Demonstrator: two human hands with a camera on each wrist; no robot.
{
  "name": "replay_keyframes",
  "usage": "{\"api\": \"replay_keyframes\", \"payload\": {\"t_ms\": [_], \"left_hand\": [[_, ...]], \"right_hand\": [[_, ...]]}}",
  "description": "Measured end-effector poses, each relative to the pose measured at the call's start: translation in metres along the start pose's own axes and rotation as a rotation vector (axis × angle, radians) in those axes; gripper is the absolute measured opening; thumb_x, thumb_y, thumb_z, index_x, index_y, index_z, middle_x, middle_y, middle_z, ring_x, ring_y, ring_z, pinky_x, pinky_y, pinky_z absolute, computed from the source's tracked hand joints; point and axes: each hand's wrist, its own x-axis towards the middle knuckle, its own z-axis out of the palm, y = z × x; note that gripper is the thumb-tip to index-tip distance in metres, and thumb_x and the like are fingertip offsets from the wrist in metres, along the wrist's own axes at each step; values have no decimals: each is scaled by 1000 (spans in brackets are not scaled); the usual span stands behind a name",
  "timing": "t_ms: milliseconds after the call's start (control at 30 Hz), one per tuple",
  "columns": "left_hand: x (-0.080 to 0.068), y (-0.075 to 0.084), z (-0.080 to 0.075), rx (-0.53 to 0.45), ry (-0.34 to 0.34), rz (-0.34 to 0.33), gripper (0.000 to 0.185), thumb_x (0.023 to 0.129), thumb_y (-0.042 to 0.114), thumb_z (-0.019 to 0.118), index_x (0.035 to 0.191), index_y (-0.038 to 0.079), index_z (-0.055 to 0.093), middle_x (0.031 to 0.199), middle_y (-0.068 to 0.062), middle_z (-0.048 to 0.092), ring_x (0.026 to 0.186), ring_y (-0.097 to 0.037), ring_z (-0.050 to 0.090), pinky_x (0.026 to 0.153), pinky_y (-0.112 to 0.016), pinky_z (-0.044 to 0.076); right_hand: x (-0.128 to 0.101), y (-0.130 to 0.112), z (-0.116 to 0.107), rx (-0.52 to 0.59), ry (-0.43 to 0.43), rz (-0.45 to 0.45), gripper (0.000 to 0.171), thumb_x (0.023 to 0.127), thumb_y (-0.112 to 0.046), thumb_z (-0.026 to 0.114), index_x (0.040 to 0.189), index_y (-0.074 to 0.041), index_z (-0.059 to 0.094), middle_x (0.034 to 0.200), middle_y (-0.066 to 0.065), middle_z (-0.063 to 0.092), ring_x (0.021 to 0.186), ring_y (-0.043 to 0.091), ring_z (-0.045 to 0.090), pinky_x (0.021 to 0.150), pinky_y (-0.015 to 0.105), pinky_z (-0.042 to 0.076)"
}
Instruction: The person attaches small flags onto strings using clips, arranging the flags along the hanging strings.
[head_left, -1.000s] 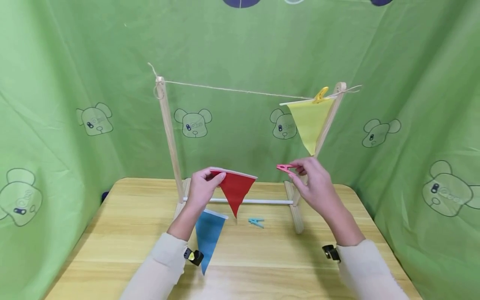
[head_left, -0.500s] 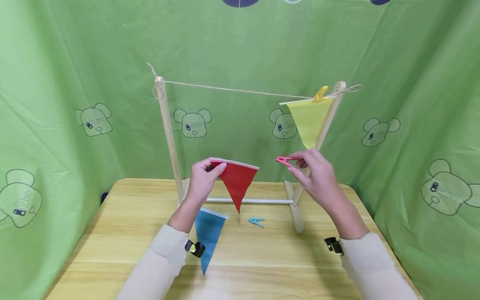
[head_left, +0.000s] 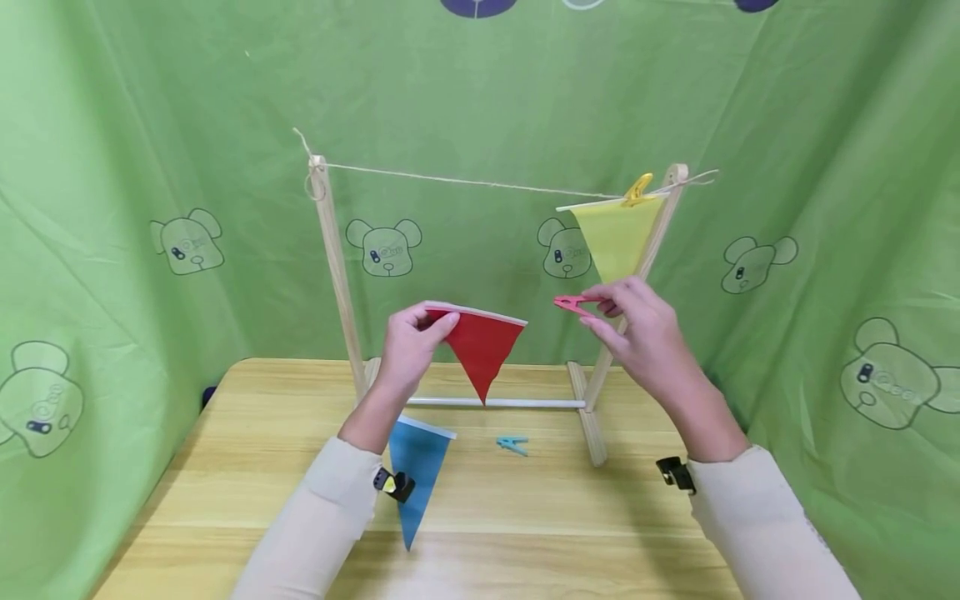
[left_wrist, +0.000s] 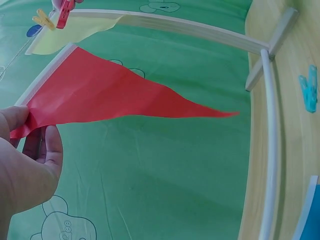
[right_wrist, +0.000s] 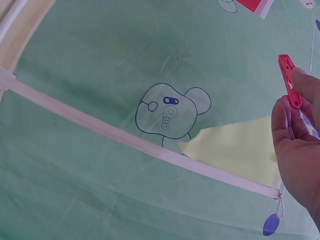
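Head view, vs 1 s ago: left grip (head_left: 412, 342) up and a touch right, red pennant (head_left: 486, 346) with it. Pennant's top edge now closer to the string (head_left: 450, 178); its tip overlaps the white crossbar (head_left: 532, 403), was below it against the worktop (head_left: 600, 533). Right grip (head_left: 645, 329) also up, slightly right; pink clip (head_left: 570, 303) higher too. Pennant-to-clip gap a bit narrower. Right grip now hides the yellow pennant (head_left: 615, 237)'s tip, visible earlier. Sleeves (head_left: 326, 500) shifted up as well.
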Motion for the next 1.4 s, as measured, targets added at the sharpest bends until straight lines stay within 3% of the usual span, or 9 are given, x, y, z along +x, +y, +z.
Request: {"api": "replay_keyframes", "payload": {"t_ms": [233,367,733,967,1400], "left_hand": [[5,7,2,-28,-1,13,20,96,12,73,112,-1,75,100,-11,73,87,-19,65,84,-39,61],[8,11,5,-32,-4,14,20,96,13,74,111,0,75,100,-11,72,88,-19,65,81,-33,61],[19,19,14,-126,6,39,20,95,6,73,110,-7,73,87,0,71,78,-13,64,71,-24,58],[25,26,18,-136,14,48,19,95,5,73,109,-8,73,84,1,70,76,-12,63,71,-26,57],[37,39,21,-152,15,85,18,95,5,72,109,-8,72,85,0,70,76,-12,63,70,-26,57]], "right_hand": [[11,0,-9,-8,0,-25,34,83,1,83,115,1,70,100,14,65,88,21,63,76,10,47],[16,0,-14,-15,4,-32,34,83,2,83,114,2,70,99,14,65,88,22,63,78,7,44],[34,-6,-25,-65,5,-51,34,85,1,82,117,2,69,99,13,64,91,25,63,77,23,49],[48,-8,-31,-74,3,-65,33,86,0,81,117,2,69,101,15,64,92,26,64,80,36,54],[67,-9,-40,-70,23,-102,30,87,2,80,114,3,69,101,17,64,92,28,66,84,41,58]]}}
